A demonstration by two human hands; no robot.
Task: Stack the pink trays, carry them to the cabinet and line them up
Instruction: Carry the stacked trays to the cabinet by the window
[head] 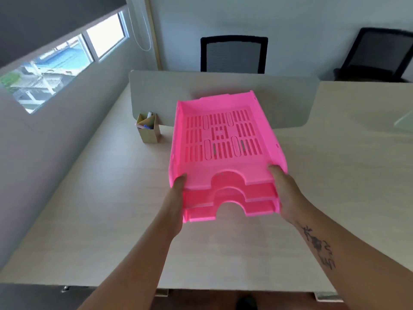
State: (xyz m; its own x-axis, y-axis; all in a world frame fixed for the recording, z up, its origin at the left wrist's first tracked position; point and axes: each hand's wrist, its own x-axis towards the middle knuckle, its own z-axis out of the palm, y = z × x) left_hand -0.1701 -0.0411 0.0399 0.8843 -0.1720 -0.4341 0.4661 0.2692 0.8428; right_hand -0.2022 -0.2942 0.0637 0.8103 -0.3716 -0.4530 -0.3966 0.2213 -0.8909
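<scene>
1. Pink plastic fills the middle of the frame: a stack of trays [223, 153], three tiers visible at the near end, each with a half-round cut-out in its front edge.
2. The top tray's floor is slotted in rows, with four oval raised pads and a small square pattern at its centre; no brand or lettering can be read on it.
3. The left hand [176, 198] grips the stack's near left corner, thumb lying on the top tray's rim and the fingers hidden under or behind the side.
4. The right hand [283, 191] clasps the near right corner in the same way, thumb on top, fingers out of sight.
5. The right forearm, at the lower right of the frame, bears a dark tattoo [319, 249]; its shapes are not legible as words.
6. The stack is tilted, its far end toward the upper centre, over a pale wood-grain desk [89, 220]; whether it touches the desktop cannot be told.
7. A small cardboard pen holder [148, 128] stands left of the trays, apart from them, with markers inside; any print on them is too small to read.
8. Behind the trays runs a grey divider panel [290, 101], and beyond it, at the top of the frame, two black mesh chairs [233, 54].
9. A window [60, 61] shows in the upper left.
</scene>
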